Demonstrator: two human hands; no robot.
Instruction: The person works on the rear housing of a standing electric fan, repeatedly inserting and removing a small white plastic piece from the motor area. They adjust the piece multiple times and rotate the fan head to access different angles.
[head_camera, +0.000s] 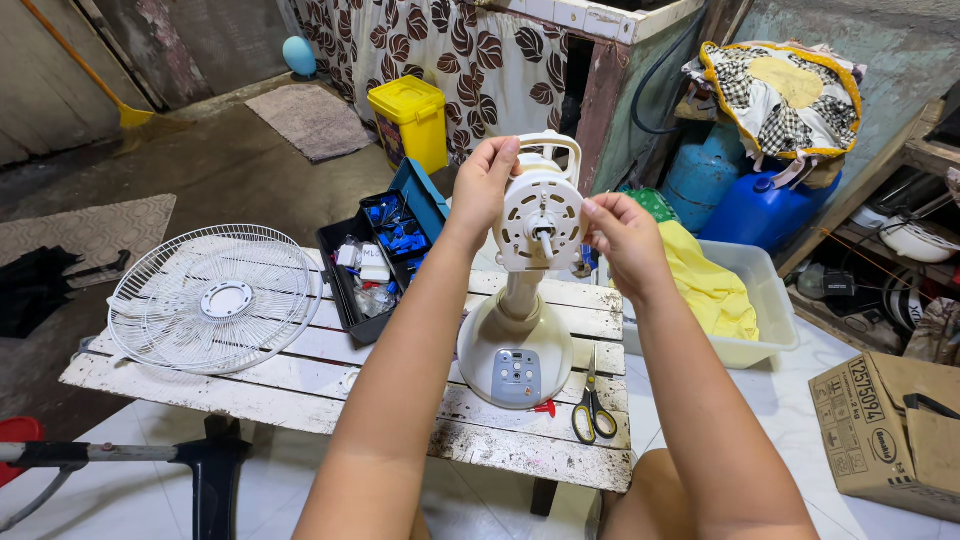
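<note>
- The fan motor housing (541, 210), round and off-white with slots in its face and a short shaft at its centre, is held up over the tabletop (300, 385) on a pale neck rising from the fan's base.
- The left hand (487, 180) is closed on the housing's upper left edge, fingertips curled over the rim.
- The right hand (622, 235) is pinched on the housing's right edge; what lies behind the fingers is hidden.
- A loop handle is seen at the top of the housing, partly covered by the left hand.
- The fan base (515, 350), round with a grey control panel, is stood on the white slatted tabletop; its rear is cut off from view by the neck.
- A white wire fan guard (213, 298) is laid flat at the tabletop's left end, well apart from the hands.
- An open dark toolbox (385, 255) with blue parts is set between guard and base; its small contents are hard to make out.
- Scissors with yellow handles (593, 410) are laid just right of the base, beside a small red item, too small to identify.
- A clear plastic tub (765, 310) with yellow cloth is placed behind the right forearm, partly hidden by it.
- A cardboard box (890, 430) is cut off at the right edge.
</note>
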